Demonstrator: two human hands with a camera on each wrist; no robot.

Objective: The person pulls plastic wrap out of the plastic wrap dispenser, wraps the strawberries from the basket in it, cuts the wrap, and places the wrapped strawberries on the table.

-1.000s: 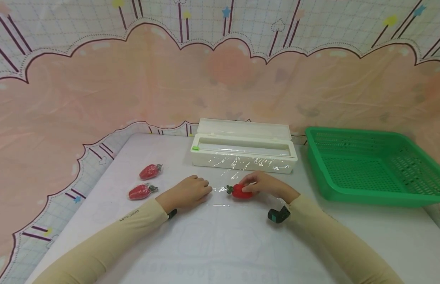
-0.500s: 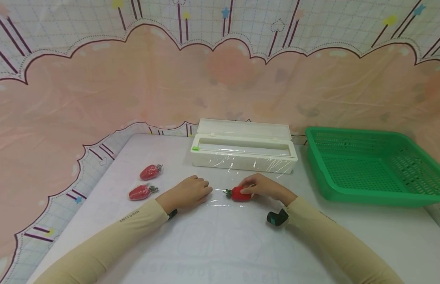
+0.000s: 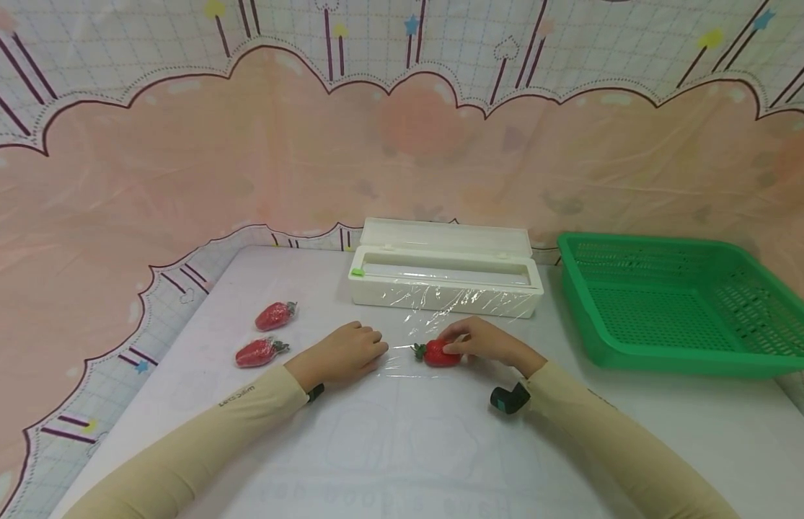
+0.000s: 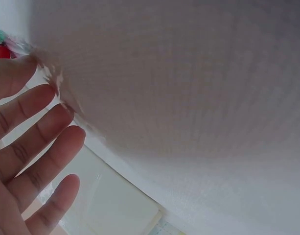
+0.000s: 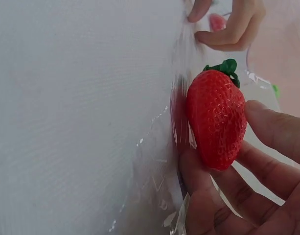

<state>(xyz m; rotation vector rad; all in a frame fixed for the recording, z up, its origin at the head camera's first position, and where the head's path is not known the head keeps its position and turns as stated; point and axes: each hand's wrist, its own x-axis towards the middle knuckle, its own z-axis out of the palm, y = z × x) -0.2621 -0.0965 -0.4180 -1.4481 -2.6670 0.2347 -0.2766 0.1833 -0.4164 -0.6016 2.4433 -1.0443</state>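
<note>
My right hand (image 3: 489, 342) holds a red strawberry (image 5: 217, 120) with green leaves, the thumb on one side and fingers at its lower end. In the head view this strawberry lies level over a sheet of clear plastic film (image 3: 402, 364) on the white table. To its left, my left hand (image 3: 346, 352) rests palm down, its fingertips touching the film's edge. The left wrist view shows those fingers (image 4: 57, 147) relaxed and slightly spread, with thumb and forefinger apart. The film runs up to a white dispenser box (image 3: 443, 294) with its lid raised.
Two film-wrapped strawberries, a farther one (image 3: 276, 316) and a nearer one (image 3: 262, 352), lie left of the left hand. A green perforated basket (image 3: 674, 359) stands at the right. Behind the table (image 3: 389, 454) hangs a patterned cloth (image 3: 278, 158).
Over the last second my right hand and the strawberry have shifted only slightly toward me. The left hand stays in place on the film.
</note>
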